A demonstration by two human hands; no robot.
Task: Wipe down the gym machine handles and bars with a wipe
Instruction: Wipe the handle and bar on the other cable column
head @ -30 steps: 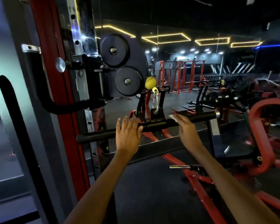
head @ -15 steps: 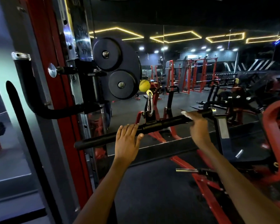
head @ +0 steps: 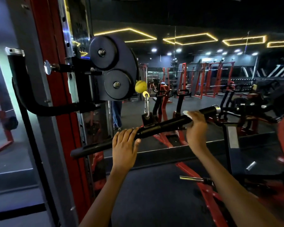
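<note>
Wiping step, well under way on the black cable bar (head: 164, 124), hung by a silver clip (head: 147, 106) under a yellow ball (head: 140, 86). Left hand (head: 125, 144) lying over the bar left of the middle, fingers mostly straight, steadying it. Right hand (head: 196, 126) curled round the bar near its right end, pressing a white wipe (head: 187, 113) against it. Only a small corner of wipe peeking out above the fingers. Next, probably: slide the wipe along to the shiny end cap (head: 216, 108), then back across to the left end. Underside of bar hidden. Far machines dark and hard to make out.
</note>
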